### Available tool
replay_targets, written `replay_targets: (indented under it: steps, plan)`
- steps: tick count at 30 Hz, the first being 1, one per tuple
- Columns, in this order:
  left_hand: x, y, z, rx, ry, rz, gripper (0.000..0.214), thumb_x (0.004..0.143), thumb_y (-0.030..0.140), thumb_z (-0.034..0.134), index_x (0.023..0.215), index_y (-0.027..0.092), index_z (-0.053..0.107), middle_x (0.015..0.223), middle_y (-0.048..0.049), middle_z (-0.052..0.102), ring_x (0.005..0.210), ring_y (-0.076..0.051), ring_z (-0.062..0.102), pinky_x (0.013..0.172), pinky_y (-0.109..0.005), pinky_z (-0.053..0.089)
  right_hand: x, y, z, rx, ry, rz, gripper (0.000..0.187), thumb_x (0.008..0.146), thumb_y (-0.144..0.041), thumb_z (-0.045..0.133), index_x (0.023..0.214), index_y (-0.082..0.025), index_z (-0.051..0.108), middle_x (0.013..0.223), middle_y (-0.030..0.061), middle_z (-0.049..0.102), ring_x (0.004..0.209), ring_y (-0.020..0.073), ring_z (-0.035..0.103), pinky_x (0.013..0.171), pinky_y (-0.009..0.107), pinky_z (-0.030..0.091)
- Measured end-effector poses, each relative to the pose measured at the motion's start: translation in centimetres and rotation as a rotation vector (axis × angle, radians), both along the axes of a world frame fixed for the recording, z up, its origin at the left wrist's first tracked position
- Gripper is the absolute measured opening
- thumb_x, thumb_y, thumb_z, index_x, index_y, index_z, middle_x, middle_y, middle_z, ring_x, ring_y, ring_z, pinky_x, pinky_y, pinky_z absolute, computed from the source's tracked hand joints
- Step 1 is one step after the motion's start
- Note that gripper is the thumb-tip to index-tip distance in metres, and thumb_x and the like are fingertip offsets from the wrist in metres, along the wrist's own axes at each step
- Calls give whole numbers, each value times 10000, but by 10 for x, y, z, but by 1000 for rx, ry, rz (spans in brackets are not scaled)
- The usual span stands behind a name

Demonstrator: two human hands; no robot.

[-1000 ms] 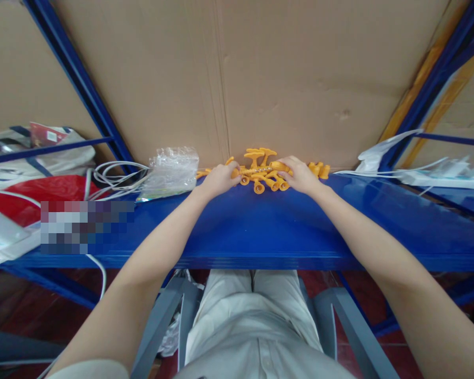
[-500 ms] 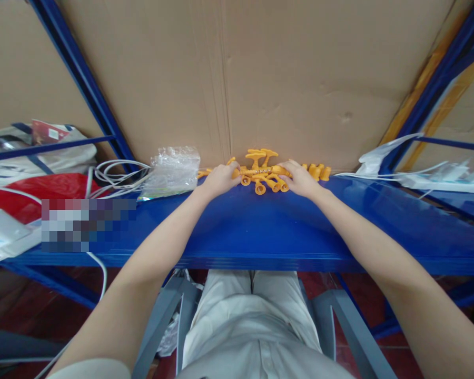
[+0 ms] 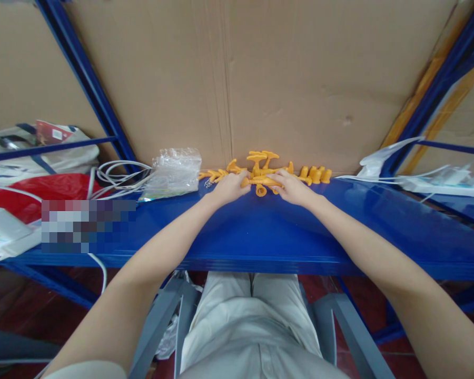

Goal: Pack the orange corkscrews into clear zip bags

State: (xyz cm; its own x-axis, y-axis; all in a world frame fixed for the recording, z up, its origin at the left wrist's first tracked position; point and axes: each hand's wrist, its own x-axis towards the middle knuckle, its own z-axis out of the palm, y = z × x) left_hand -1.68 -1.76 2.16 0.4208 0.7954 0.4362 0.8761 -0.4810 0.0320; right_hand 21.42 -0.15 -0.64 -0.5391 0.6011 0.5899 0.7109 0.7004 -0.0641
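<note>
Orange-yellow plastic pieces lie along the back of the blue table (image 3: 268, 226), against the cardboard. My left hand (image 3: 231, 189) is closed round an orange plastic piece (image 3: 245, 182) whose end shows by the thumb. A longer orange plastic piece (image 3: 264, 180) reaches across to my right hand (image 3: 295, 189), which has its fingers bent round it. Just in front of it lies a piece with a round, cup-like end (image 3: 261, 191). Behind my hands stand T-shaped orange pieces (image 3: 256, 156). Small metal chains (image 3: 210, 183) lie left of my left hand. The fingers hide parts of both held pieces.
Several short orange pieces (image 3: 316, 173) stand in a row at the right. Clear plastic bags (image 3: 174, 171) lie at the left beside white cables (image 3: 120, 171). A power strip (image 3: 446, 184) sits far right. Blue posts (image 3: 87, 79) frame the cardboard wall (image 3: 284, 73).
Both hands have come closer together and slightly nearer to me. A long orange piece now spans between them, in front of the other pieces. The small chains at the left have come into sight.
</note>
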Motion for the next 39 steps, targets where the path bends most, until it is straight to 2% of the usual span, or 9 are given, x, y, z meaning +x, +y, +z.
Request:
replay_targets:
  steps: [4,7,11,14,17,21,25,32,39]
  plan:
    - [-2,4,-1,-15,-18,-8,312,869,276,551,1153,163,613,953,-103,728,921,-264,688,772,-321,498,2,6,-1,-28,55,50,362,898,-259,524,1239,-183,622,1138,131,629,1095,268,598,971,494,473]
    - [-4,7,-2,-20,-18,-5,296,857,262,559,1131,167,622,919,-89,729,898,-252,689,762,-309,492,7,12,-2,-87,135,102,410,816,-273,652,1218,-206,607,1199,119,629,1142,271,589,980,497,475]
    - [-7,13,-4,-19,-13,-16,289,849,257,557,1116,171,626,889,-79,723,853,-238,686,737,-298,486,15,15,0,-379,328,168,436,775,-237,687,1187,-180,554,1177,116,628,953,206,675,825,405,568]
    - [-9,16,-6,-7,-18,-33,284,846,262,560,1109,175,625,873,-72,721,837,-228,686,726,-291,483,16,9,3,-586,466,172,345,769,-248,717,1076,-170,581,1031,78,672,813,170,703,772,356,585]
    - [-11,18,-8,-5,-23,-45,278,847,268,558,1098,168,624,837,-72,719,817,-231,688,715,-295,481,11,1,7,-743,550,172,239,801,-337,730,906,-155,615,870,58,703,729,157,710,737,309,587]
    - [-10,17,-9,-15,-9,-54,280,849,267,554,1099,161,621,830,-75,721,825,-235,689,731,-303,481,3,-7,9,-931,672,137,392,907,-482,596,722,-136,576,693,84,700,558,131,670,555,221,544]
    - [-10,18,-10,-27,-22,-59,302,838,265,568,1120,168,613,865,-74,726,851,-237,688,755,-311,485,-3,-10,9,-995,729,89,473,951,-531,475,714,-134,576,584,87,672,428,112,595,418,192,454]
    - [-11,22,-12,-31,-5,-83,269,848,317,584,1077,181,618,857,-58,716,831,-229,684,740,-303,480,-5,-10,7,-1040,678,8,567,959,-610,351,728,-144,577,503,66,625,352,103,525,346,193,387]
    - [-10,20,-12,-21,-20,-85,312,848,414,627,1047,173,615,857,-69,709,818,-233,680,713,-293,467,-5,-9,7,-1039,679,-11,590,956,-626,329,730,-143,581,499,62,619,336,94,504,324,187,364]
